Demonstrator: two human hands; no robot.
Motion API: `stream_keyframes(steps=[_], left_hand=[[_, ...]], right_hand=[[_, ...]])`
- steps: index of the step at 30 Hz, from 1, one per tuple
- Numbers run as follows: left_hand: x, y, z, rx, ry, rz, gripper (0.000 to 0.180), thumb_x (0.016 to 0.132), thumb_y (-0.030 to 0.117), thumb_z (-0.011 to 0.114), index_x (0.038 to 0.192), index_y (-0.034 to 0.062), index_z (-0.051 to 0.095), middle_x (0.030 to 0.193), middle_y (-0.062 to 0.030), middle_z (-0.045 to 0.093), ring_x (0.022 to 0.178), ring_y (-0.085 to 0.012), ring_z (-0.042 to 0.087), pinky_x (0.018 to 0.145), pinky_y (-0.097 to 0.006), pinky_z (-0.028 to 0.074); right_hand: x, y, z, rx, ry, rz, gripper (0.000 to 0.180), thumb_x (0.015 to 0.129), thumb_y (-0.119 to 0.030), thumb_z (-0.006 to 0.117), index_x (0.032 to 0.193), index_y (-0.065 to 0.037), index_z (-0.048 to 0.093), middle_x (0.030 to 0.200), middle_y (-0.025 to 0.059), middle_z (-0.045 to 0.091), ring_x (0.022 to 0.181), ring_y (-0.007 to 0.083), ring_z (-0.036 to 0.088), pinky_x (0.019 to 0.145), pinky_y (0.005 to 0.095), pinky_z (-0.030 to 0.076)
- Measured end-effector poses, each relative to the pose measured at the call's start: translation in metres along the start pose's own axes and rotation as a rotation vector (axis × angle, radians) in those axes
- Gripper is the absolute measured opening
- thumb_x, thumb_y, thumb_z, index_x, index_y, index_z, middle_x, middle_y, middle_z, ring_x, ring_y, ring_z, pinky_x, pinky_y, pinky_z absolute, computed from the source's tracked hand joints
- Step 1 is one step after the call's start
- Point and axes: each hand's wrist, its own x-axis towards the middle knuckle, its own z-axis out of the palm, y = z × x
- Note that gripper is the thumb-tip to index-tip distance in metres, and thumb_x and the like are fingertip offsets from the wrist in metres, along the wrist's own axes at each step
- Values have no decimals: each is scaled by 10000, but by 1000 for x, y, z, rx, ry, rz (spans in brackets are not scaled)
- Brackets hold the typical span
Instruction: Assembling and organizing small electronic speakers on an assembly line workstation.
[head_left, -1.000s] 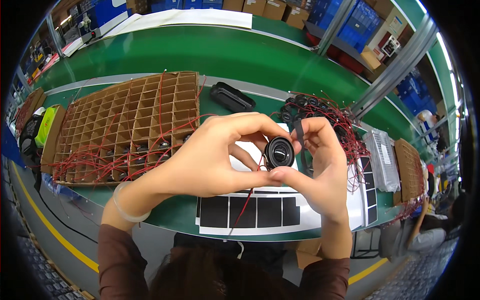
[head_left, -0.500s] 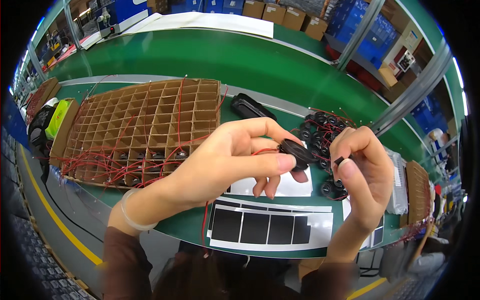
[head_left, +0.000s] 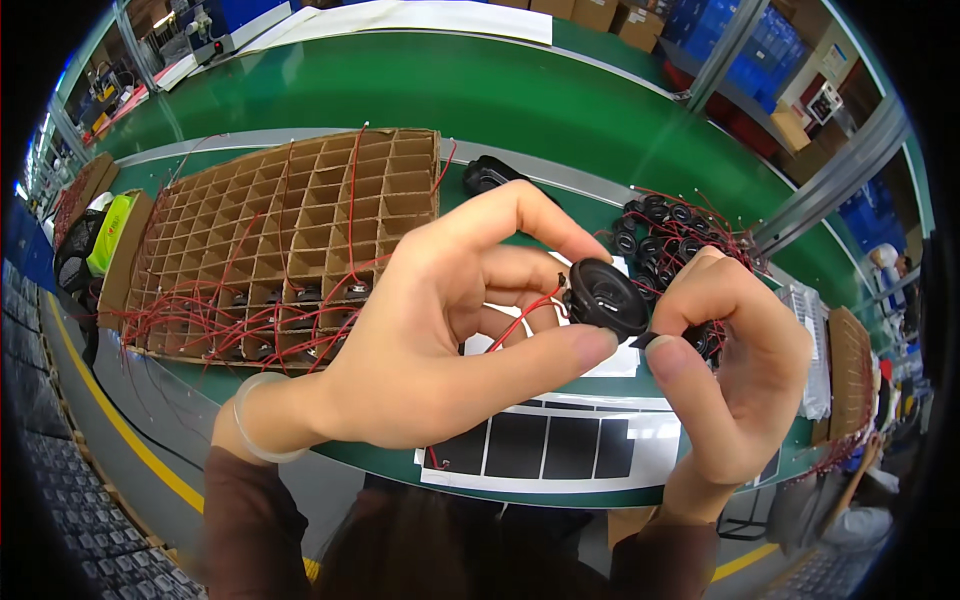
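Between thumb and fingertips, my left hand (head_left: 420, 320) grips a small round black speaker (head_left: 610, 300) by its rim, its front turned partly toward me. Red wires (head_left: 525, 318) run from the speaker's back into the palm. My right hand (head_left: 745, 370) pinches a small black strip (head_left: 645, 341) between thumb and index finger, right by the speaker's lower right edge. Whether the strip touches the rim, I cannot tell. Below the hands lie white sheets with black rectangular patches (head_left: 515, 447), partly covered by my left hand.
A cardboard box with a divider grid (head_left: 330, 190) stands at left, speakers and red wires in its near cells. More wired speakers (head_left: 655, 240) are heaped behind my right hand. A black case (head_left: 495, 175) lies at the back; a metal post (head_left: 840, 185) rises at right.
The speaker has turned so that its front shows more. My right hand has brought the black strip closer to the speaker's edge. The whole view has shifted slightly.
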Motion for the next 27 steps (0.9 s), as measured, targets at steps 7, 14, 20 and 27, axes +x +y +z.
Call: stream_keyframes(steps=[7,14,20,27], left_hand=[[0,2,-1,-16,-7,-37,326,663,-37,518,963,-47,391,813,-115,551,560,-59,490,453,-154,376],[-1,1,-3,19,-24,-17,316,673,-41,532,955,-41,388,836,-124,552,615,-43,489,482,-139,367],[0,-1,-4,15,-33,-11,304,676,-56,528,944,-36,387,850,-127,552,631,-41,490,490,-135,362],[-1,1,-4,21,-62,-23,321,676,-69,527,964,-55,384,865,-132,546,692,-55,510,472,-126,385]], right_hand=[[-2,-2,2,-66,24,-30,117,588,-66,525,633,13,451,586,56,436,556,126,371,532,226,262],[-1,-1,3,-124,17,-35,115,601,-69,521,640,4,442,593,47,425,560,115,355,537,221,250],[-1,-2,3,-127,2,-21,109,608,-62,515,653,2,439,610,44,421,573,110,349,551,218,250],[-1,-5,2,-100,1,26,116,612,-65,520,657,4,438,622,41,422,578,103,348,561,217,253]])
